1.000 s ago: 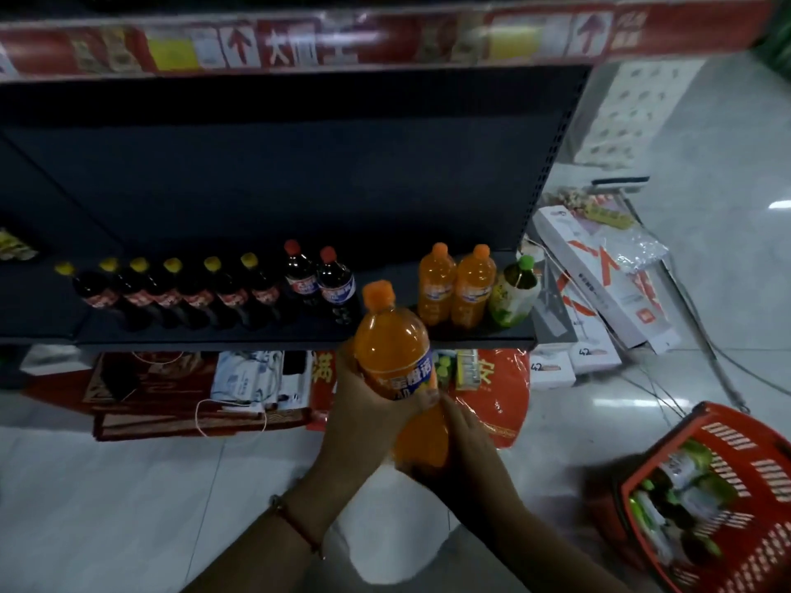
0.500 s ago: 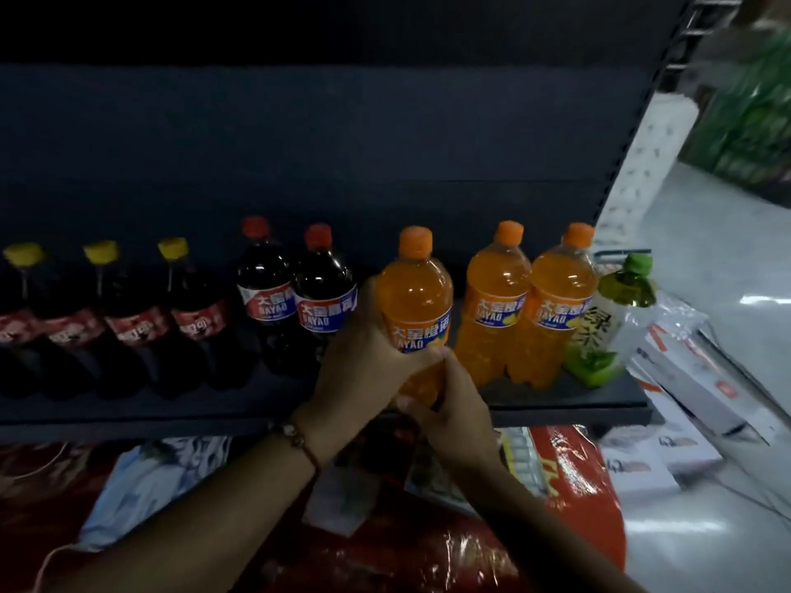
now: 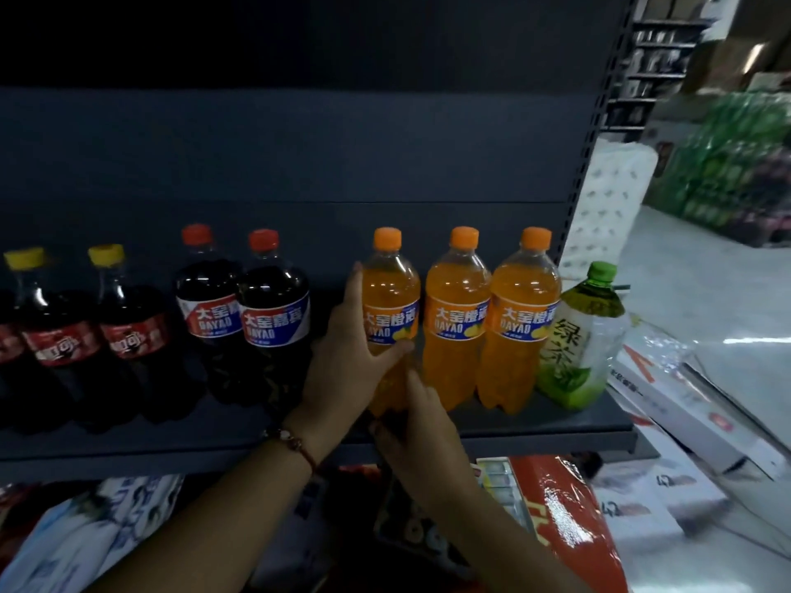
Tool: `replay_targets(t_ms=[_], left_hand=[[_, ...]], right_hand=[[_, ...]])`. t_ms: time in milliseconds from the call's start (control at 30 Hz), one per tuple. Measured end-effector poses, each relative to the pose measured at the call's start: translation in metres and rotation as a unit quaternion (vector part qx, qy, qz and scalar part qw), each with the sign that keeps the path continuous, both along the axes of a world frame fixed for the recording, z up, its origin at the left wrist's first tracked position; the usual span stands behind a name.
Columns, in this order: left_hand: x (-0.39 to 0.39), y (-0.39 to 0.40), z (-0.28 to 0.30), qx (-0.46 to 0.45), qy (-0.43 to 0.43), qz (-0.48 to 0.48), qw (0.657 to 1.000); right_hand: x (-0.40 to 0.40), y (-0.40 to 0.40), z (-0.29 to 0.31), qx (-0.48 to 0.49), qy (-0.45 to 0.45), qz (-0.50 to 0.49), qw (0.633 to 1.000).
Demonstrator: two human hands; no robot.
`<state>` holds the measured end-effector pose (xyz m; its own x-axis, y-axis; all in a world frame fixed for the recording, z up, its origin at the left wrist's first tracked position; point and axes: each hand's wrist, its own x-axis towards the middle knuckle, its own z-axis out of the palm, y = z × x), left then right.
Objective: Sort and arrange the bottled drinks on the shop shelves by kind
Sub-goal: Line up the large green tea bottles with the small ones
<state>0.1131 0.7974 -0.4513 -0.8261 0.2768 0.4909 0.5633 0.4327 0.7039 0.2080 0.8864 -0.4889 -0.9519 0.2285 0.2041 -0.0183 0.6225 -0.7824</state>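
1. The left hand [image 3: 346,361] wraps the orange bottle [image 3: 389,318] at its label: fingers reach up round the bottle's left side and the thumb lies across the front below the label.
2. The right hand [image 3: 421,438] sits lower, at the bottle's base; its fingers touch the lower body, but whether they curl round it cannot be told, since the hand itself hides them.
3. The held bottle stands upright on the shelf [image 3: 128,451], just left of two more orange bottles [image 3: 492,323], touching or nearly touching the nearer one.
4. Half a second ago the bottle was a little forward of the row and the hands were bunched close under its label; now it stands in line with the other two, and the left hand's fingers reach higher up its side.
5. One second ago the bottle was carried in the air in front of the shelf, with a red basket on the floor at the right; the basket is out of view now.
6. Left of the hands stand two dark bottles with red caps [image 3: 244,314], and further left dark cola bottles with yellow caps [image 3: 94,331].
7. At the row's right end a green tea bottle [image 3: 582,336] leans slightly at the shelf's edge.
8. Below the shelf lie a red bag [image 3: 565,520] and white boxes [image 3: 702,408]; what they contain cannot be seen.
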Motion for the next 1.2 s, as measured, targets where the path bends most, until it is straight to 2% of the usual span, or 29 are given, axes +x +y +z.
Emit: replay_targets(t_ms=[100, 200, 267, 367, 433, 500, 567, 667, 800, 967, 1100, 1167, 1200], left_hand=[[0.001, 0.002, 0.001, -0.016, 0.005, 0.006, 1.000], [0.013, 0.010, 0.013, -0.120, 0.076, 0.090, 0.986], [0.026, 0.018, 0.028, -0.186, 0.176, 0.126, 0.959], [0.036, 0.046, 0.049, -0.266, 0.323, 0.057, 0.906], [0.037, 0.075, 0.061, -0.327, 0.371, 0.015, 0.869], [0.036, 0.100, 0.069, -0.371, 0.391, 0.007, 0.842], [0.031, 0.114, 0.068, -0.403, 0.394, 0.019, 0.826], [0.020, 0.120, 0.056, -0.409, 0.396, 0.006, 0.822], [0.013, 0.121, 0.047, -0.388, 0.401, -0.014, 0.829], [0.030, 0.114, 0.062, -0.404, 0.282, -0.101, 0.864], [0.083, 0.103, 0.107, -0.413, 0.126, -0.215, 0.876], [0.123, 0.098, 0.143, -0.345, -0.080, -0.301, 0.886], [0.145, 0.094, 0.167, -0.258, -0.208, -0.336, 0.882]], right_hand=[[0.024, 0.027, 0.014, 0.095, 0.016, 0.021, 0.995], [0.057, 0.069, 0.041, 0.191, 0.054, -0.017, 0.980], [0.072, 0.100, 0.067, 0.257, 0.064, -0.049, 0.963], [0.071, 0.146, 0.106, 0.337, 0.090, -0.095, 0.933], [0.056, 0.177, 0.121, 0.363, 0.077, -0.133, 0.919], [0.037, 0.205, 0.127, 0.345, 0.026, -0.163, 0.924], [0.022, 0.221, 0.124, 0.260, -0.024, -0.156, 0.953], [0.011, 0.229, 0.108, 0.140, -0.025, -0.143, 0.979], [0.010, 0.228, 0.105, 0.156, -0.004, -0.228, 0.961], [0.060, 0.207, 0.128, 0.104, -0.001, -0.246, 0.964], [0.123, 0.195, 0.195, 0.106, -0.014, -0.155, 0.982], [0.154, 0.194, 0.246, 0.019, -0.015, -0.103, 0.994], [0.169, 0.193, 0.275, -0.062, -0.022, -0.079, 0.995]])
